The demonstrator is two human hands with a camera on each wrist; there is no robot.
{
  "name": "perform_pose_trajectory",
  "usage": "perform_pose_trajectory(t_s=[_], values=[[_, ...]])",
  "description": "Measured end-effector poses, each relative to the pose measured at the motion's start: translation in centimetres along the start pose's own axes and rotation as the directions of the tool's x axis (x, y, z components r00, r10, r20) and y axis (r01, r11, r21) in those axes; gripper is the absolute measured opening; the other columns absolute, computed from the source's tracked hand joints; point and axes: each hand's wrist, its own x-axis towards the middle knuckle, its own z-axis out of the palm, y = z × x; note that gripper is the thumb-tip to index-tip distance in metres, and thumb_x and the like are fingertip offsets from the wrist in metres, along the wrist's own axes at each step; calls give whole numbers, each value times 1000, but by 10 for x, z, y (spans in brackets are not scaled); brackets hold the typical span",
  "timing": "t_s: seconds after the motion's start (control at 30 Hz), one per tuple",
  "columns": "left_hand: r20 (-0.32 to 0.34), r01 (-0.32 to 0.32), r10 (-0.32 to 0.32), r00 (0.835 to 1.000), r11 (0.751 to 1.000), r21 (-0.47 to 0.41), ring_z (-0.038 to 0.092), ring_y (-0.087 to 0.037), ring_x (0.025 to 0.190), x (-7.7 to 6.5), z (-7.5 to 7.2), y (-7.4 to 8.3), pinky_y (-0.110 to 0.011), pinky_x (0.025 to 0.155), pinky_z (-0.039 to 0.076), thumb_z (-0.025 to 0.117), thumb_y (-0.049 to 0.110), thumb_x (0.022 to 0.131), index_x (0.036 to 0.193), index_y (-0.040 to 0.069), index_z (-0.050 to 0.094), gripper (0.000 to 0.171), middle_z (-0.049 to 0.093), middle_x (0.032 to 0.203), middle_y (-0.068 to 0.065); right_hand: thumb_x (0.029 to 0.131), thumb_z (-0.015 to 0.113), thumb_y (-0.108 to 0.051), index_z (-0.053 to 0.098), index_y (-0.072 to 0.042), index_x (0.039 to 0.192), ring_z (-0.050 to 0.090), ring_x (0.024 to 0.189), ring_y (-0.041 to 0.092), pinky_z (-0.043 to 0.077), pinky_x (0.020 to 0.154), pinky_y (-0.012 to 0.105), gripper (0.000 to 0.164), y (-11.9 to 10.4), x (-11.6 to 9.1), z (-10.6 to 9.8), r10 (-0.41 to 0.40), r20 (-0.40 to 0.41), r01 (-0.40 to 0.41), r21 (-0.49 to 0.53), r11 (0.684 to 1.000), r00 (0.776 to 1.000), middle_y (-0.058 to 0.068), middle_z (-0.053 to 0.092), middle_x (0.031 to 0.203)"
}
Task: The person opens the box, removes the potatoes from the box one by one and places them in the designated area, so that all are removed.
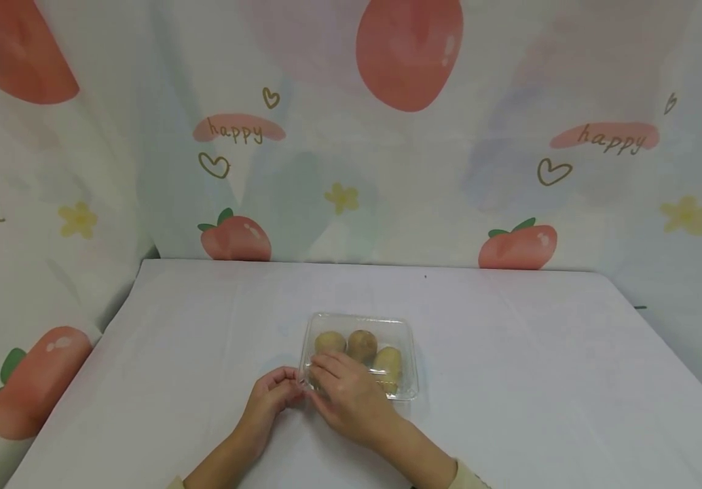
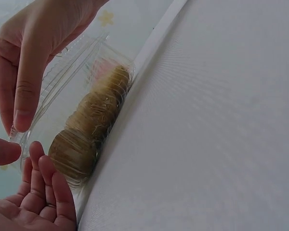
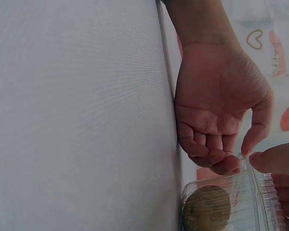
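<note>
A clear plastic clamshell box with its lid down sits on the white table, with several brown potatoes inside. At its near-left corner, my left hand pinches the rim between thumb and fingers. My right hand lies over the lid's near-left part, thumb at the same corner and fingers bent over the top, hiding part of the contents. The left wrist view shows the right thumb on the rim, just above the left fingertips. From the right wrist side, one potato shows through the wall.
White cloth covers the table around the box. Behind the table's far edge hangs a curtain printed with fruit, hearts and lettering; another printed panel stands along the left side.
</note>
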Motion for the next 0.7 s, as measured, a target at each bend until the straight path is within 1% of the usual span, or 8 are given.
perform_pose_trajectory(t_s=[0.1,0.2,0.37,0.53,0.7], values=[[17,10,-9,1000,1000,-16,54,-14,71,0,-1,0,-24,65,45,53,3,78,90,-5,55,14,58,76,-4,73,74,-16,67,-2,93,58,97,22,44,90,28,25,0,-1,1,2,2,-2,-2,1000,1000,9,65,98],[45,23,-21,999,998,-51,54,-13,69,0,-2,0,-23,62,44,52,3,80,90,-4,55,12,57,75,-3,72,74,-15,68,-2,93,58,98,22,44,90,29,26,0,-1,1,6,1,-6,1,1000,1000,9,65,99],[81,49,-40,996,994,-102,55,-11,69,0,-3,0,-21,62,44,51,2,82,91,-3,55,11,59,76,-2,72,75,-15,68,-1,94,58,98,22,44,90,30,27,-1,-2,1,11,-15,-11,-3,1000,1000,9,65,99],[99,57,-47,994,993,-103,52,-9,67,0,-4,0,-19,59,41,52,2,82,92,-4,55,12,58,76,-1,74,75,-16,68,-2,93,58,98,21,44,90,29,25,-2,-3,3,25,-28,-25,-9,1000,999,8,65,98],[122,64,-52,991,994,-92,48,-9,65,2,-7,0,-19,56,38,53,3,82,88,0,56,8,55,73,0,74,75,-17,68,-1,93,58,98,21,43,91,29,26,-2,-2,4,21,-37,-22,-10,1000,999,9,65,98]])
